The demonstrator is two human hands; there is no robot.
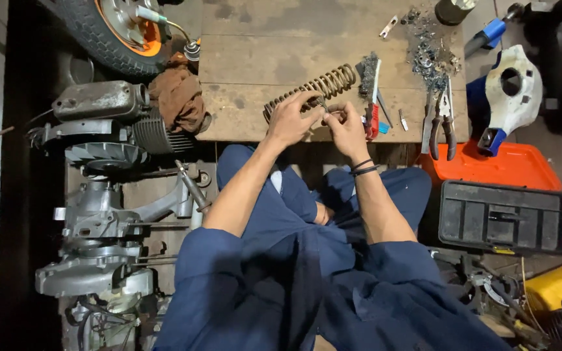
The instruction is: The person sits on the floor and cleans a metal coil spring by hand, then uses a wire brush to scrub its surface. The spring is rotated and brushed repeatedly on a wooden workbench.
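Holding the long rusty metal coil spring [311, 89] tight, the left hand [289, 120] should stay steady while the right hand [345, 125] pinches its small end part.

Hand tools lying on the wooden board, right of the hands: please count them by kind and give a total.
Pliers: 2, lying side by side
Wire brush with red handle: 1
Small flat tool beside the brush: 1, kind unclear
Total: 4
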